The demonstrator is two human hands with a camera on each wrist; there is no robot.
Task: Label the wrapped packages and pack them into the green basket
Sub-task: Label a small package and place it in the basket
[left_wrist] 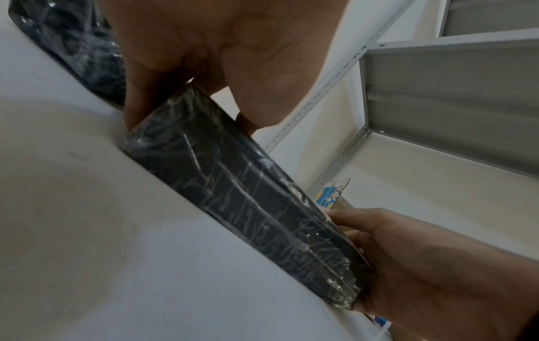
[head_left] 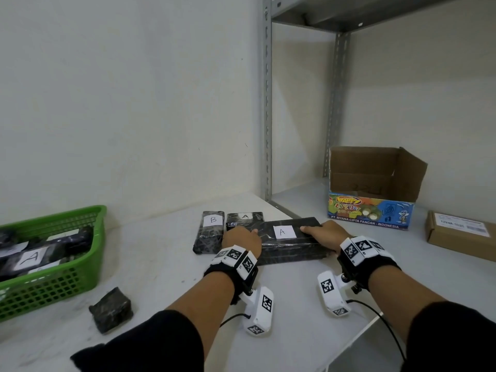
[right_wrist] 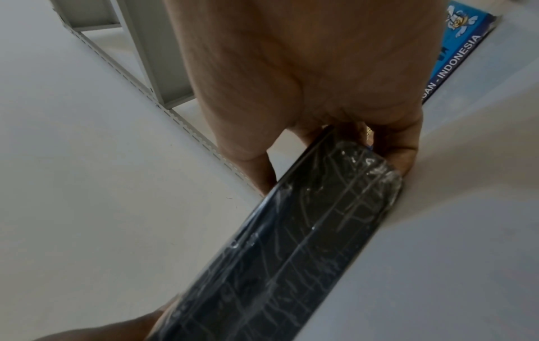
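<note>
A long black wrapped package (head_left: 292, 241) with a white label "A" lies on the white table. My left hand (head_left: 241, 238) grips its left end, and my right hand (head_left: 323, 232) grips its right end. In the left wrist view the package (left_wrist: 248, 207) lies on the table between the thumb and fingers of my left hand (left_wrist: 186, 108). The right wrist view shows my right hand (right_wrist: 335, 143) curled round the end of the package (right_wrist: 291, 249). Behind it lie a package labelled "B" (head_left: 210, 232) and a smaller one labelled "A" (head_left: 245, 220). The green basket (head_left: 53, 280) stands at the left with several labelled packages inside.
A small black unlabelled package (head_left: 111, 310) lies near the basket. An open colourful carton (head_left: 373, 189) and a flat brown box (head_left: 460, 234) sit on the right. A grey shelf upright (head_left: 266, 103) rises behind the packages. The table's edge (head_left: 357, 336) drops off at lower right.
</note>
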